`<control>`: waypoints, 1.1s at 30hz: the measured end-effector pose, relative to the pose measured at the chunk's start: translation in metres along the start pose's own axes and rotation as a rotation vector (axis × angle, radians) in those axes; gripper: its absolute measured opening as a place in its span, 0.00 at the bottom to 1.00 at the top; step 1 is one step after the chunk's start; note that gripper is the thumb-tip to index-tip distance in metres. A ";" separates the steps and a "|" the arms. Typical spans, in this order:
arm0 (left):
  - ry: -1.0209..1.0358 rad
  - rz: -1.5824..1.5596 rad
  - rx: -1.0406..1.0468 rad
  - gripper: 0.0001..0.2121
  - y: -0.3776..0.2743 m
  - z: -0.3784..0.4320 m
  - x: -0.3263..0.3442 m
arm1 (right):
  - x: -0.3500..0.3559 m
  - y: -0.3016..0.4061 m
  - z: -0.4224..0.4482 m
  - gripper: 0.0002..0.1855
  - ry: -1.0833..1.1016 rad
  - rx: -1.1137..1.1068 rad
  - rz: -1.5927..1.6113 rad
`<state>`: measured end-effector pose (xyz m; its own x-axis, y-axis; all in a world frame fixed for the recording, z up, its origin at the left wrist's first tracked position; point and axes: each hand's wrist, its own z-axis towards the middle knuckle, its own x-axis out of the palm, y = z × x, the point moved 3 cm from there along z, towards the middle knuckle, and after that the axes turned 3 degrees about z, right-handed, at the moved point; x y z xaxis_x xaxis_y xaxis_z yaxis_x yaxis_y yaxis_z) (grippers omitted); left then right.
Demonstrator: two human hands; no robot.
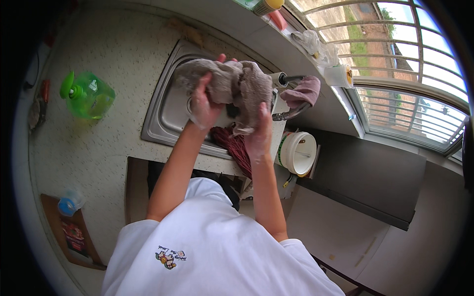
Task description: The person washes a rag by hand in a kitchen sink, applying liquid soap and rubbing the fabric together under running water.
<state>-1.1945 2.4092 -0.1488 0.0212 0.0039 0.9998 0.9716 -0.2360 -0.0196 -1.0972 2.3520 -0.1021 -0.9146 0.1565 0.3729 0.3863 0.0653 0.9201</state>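
Note:
Both soapy hands hold a wet, grey-brown cloth [226, 79] above a stainless steel sink [168, 107]. At the cloth's left part, my left hand [205, 101] grips it with the thumb in front and fingertips showing behind. My right hand [259, 129] clasps the cloth's right part, its thumb pointing up along it. Below the cloth, a bundle of dark red mesh or cords [237, 150] hangs over the sink's near rim, partly hidden by the right wrist. A pink cloth [303, 90] is draped over the bent metal faucet [292, 113] to the right.
A green pump bottle [90, 96] stands on the speckled countertop [111, 144] at left. Near the sink's right side is a white bucket [298, 153]. Cups and plastic bags [314, 46] line the sill below a barred window. A blue-lidded container [68, 205] sits on a brown board [55, 229].

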 end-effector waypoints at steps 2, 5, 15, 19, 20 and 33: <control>0.030 0.155 -0.034 0.23 0.019 -0.006 0.009 | 0.025 -0.001 0.019 0.29 0.074 -0.246 -0.465; -0.230 0.448 -0.143 0.21 0.032 -0.016 -0.005 | 0.019 -0.010 0.073 0.25 -0.074 -0.414 -0.645; -0.016 0.368 0.181 0.25 -0.021 0.010 -0.016 | 0.049 -0.017 0.006 0.24 0.243 -0.189 -0.576; -0.398 0.547 0.180 0.19 -0.042 0.005 -0.032 | 0.028 0.026 0.030 0.26 -0.096 -0.016 0.191; -0.466 0.479 0.165 0.18 -0.048 0.005 -0.035 | 0.019 0.033 0.033 0.27 -0.125 0.075 0.308; -0.073 0.060 0.138 0.22 -0.067 0.003 -0.014 | 0.018 0.042 0.003 0.36 0.231 0.305 0.897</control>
<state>-1.2594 2.4280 -0.1615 0.0925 0.0657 0.9935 0.9911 -0.1018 -0.0855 -1.0973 2.3603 -0.0573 -0.2537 0.0777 0.9642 0.9355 0.2731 0.2241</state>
